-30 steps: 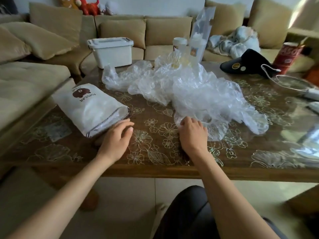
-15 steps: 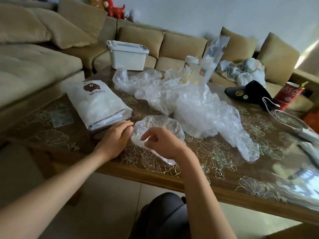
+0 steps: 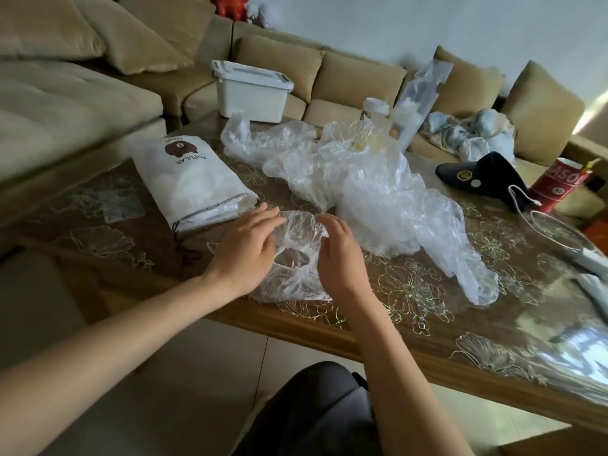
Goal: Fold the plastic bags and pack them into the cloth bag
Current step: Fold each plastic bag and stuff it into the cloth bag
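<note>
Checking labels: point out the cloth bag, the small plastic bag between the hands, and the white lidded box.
cloth bag [image 3: 194, 182]: head view, on its white printed face.
small plastic bag [image 3: 301, 233]: head view, on its crinkled upper part.
white lidded box [image 3: 250, 100]: head view, on its front wall.

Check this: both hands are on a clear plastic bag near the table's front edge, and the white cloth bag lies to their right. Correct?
Not quite. The head view shows the white cloth bag to their left, not right. The left hand and right hand are indeed on the clear plastic bag near the table's front edge.
</note>
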